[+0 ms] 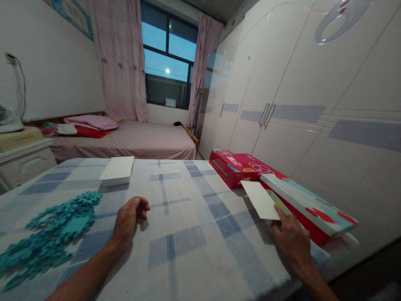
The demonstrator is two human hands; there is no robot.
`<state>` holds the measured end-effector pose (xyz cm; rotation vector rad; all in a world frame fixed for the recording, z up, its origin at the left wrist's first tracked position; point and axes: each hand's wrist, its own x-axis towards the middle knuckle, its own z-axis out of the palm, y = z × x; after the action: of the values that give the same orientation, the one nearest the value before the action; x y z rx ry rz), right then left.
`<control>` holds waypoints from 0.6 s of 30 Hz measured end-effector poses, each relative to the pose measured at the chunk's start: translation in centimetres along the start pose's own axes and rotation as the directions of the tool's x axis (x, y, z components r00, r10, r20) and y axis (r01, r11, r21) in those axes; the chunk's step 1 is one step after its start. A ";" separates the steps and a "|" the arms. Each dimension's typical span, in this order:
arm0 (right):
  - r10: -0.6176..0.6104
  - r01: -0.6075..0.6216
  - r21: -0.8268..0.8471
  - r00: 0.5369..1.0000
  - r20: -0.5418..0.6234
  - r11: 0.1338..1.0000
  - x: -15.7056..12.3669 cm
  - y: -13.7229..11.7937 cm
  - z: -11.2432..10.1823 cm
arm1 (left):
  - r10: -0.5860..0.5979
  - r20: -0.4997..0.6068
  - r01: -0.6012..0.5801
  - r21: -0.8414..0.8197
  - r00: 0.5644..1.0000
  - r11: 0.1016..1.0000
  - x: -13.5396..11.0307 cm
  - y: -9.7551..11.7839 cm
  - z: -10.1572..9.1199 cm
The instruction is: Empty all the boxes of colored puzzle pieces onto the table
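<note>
And there it was at 4 o'clock: the right hand (291,236), reaching in from the lower corner, had its grip pinched on the near end of a pale card (259,200)! The card tilted up over the tabletop (194,267), its far corner pointing toward 10 o'clock, right by the front of a red box (236,167). A greenish strip (280,202) peeked out just beside those fingertips; whether the same grip had hold of it, you could not tell. Beyond it, still around 4 o'clock, ran a long white-and-red carton (310,205), its far end meeting the red box

Over at 8 o'clock, the left hand (130,217) was taking it easy, its grip slack, fingers loosely curled and slightly spread above the blue-and-white check; whether it touched the cloth was hard to call. Farther out at 8 o'clock sprawled a heap of teal interlocking pieces (75,225), and near 9 o'clock sat a white flat-topped block (117,169), well apart from the card. In the stands, a pink-covered bed (150,138) lay at 9 to 10 o'clock, a window (167,62) glowed at 11, and a glossy white wardrobe (282,79) towered at 2
</note>
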<state>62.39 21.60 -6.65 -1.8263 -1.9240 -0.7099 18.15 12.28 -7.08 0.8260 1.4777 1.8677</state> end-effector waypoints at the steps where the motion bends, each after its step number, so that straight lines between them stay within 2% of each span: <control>1: -0.023 0.023 -0.008 1.000 -0.006 1.000 -0.1 -0.1 -0.1 | 0.004 0.006 -0.004 0.004 1.000 1.000 -0.1 0.0 0.0; 5: -0.078 0.078 -0.011 0.997 -0.008 0.997 -0.5 -0.1 -0.4 | 0.020 0.024 -0.021 0.033 1.000 0.999 -0.3 0.2 0.1; 10: -0.162 0.164 0.125 0.986 -0.030 0.978 -2.2 -1.4 -1.0 | 0.043 0.087 -0.050 0.085 0.995 0.995 -0.4 0.3 0.1; 14: -0.253 0.265 0.272 0.964 -0.081 0.925 -3.4 -5.5 -2.4 | 0.033 0.244 -0.075 0.168 0.969 0.983 -0.8 0.2 0.6; 18: -0.350 0.372 0.412 0.928 -0.132 0.832 -2.9 -11.8 -4.5 | -0.029 0.368 -0.038 0.175 0.930 0.984 -1.9 0.5 1.7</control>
<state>50.59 16.28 -5.89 -1.1791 -2.2046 -0.3835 20.58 11.74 -6.52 1.1945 1.4122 1.4904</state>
